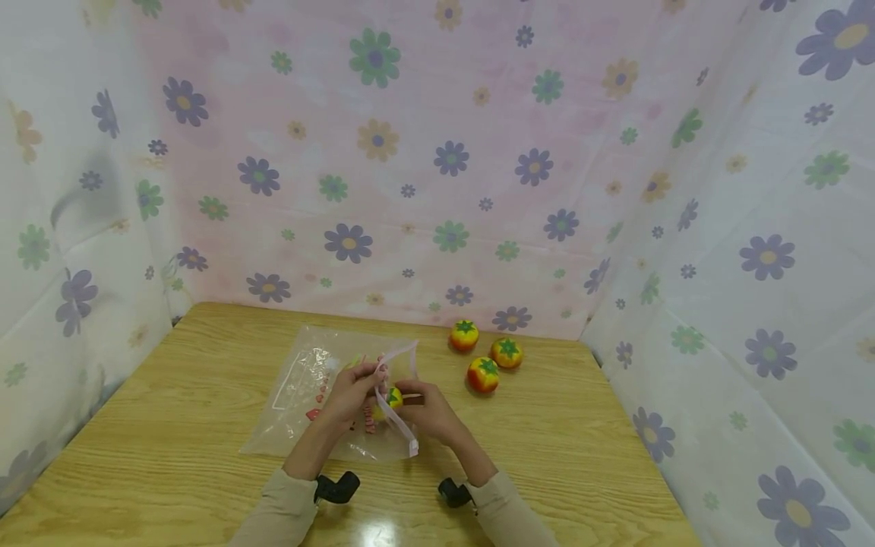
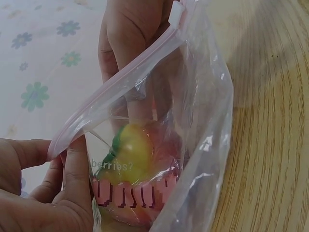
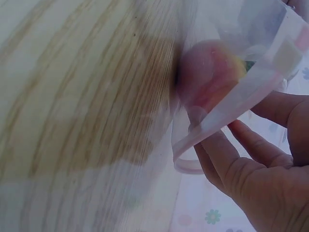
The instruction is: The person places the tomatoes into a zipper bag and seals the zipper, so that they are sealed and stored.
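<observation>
My left hand (image 1: 352,395) pinches the pink zip rim (image 2: 113,87) of a clear plastic zip bag (image 1: 287,425), fingers on one side and thumb on the other. Inside the bag, near its mouth, lies a red-and-yellow toy tomato (image 3: 210,72) with green leaves on top; pink lettering on the plastic covers part of it in the left wrist view. My right hand (image 1: 431,414) reaches in through the mouth, its fingers extended and spread, fingertips right at the tomato. A white slider (image 2: 176,15) sits at one end of the zip.
Three more toy tomatoes, a back one (image 1: 464,336), a right one (image 1: 507,353) and a front one (image 1: 483,375), stand right of the bag on the wooden table (image 1: 567,471). Flowered cloth (image 1: 410,190) walls the table at the back and sides.
</observation>
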Demonstrator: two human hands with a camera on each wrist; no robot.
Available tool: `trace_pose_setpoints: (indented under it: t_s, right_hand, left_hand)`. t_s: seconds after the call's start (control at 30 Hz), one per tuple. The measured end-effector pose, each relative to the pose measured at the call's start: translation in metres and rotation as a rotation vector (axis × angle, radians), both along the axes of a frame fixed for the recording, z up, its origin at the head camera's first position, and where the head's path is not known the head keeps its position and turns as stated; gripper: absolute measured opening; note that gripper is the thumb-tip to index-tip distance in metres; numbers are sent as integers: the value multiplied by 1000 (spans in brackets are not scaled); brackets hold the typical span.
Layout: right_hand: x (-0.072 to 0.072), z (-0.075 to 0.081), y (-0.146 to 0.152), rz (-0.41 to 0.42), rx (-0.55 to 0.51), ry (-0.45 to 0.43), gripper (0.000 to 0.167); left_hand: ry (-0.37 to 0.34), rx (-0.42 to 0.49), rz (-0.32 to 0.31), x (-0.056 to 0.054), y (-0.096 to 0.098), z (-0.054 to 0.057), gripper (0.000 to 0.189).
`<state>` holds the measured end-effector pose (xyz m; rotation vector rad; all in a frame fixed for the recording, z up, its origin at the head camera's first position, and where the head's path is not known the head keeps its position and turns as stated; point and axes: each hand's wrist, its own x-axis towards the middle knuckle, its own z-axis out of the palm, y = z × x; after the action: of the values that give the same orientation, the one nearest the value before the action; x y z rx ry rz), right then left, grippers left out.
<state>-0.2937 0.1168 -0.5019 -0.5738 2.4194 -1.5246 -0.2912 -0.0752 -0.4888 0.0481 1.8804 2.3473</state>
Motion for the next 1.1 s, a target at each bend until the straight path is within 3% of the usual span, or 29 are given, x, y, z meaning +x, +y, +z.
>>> trace_pose_setpoints:
  t_s: [0.2, 0.4, 0.67, 0.77, 1.0, 1.1]
  right_hand:
    - [2, 1, 7, -44, -27, 29, 40]
    - [0, 1, 15, -145, -96, 109, 29]
    - [10, 27, 25, -301, -274, 120, 24]
    - [12, 30, 28, -368, -316, 127, 24]
    - [11, 29, 38, -494, -322, 199, 23]
    - [2, 23, 45, -562, -307, 234, 22]
  left_hand:
    - [-1, 7, 7, -1, 0, -2, 31]
    - [-8, -1, 10, 1, -1, -2, 31]
    - [-16, 8, 13, 2, -2, -1, 32]
    - [-22, 11, 12, 2, -2, -2, 33]
    - [-22, 20, 13, 1, -2, -8, 32]
    - [-24, 8, 16, 0, -2, -9, 32]
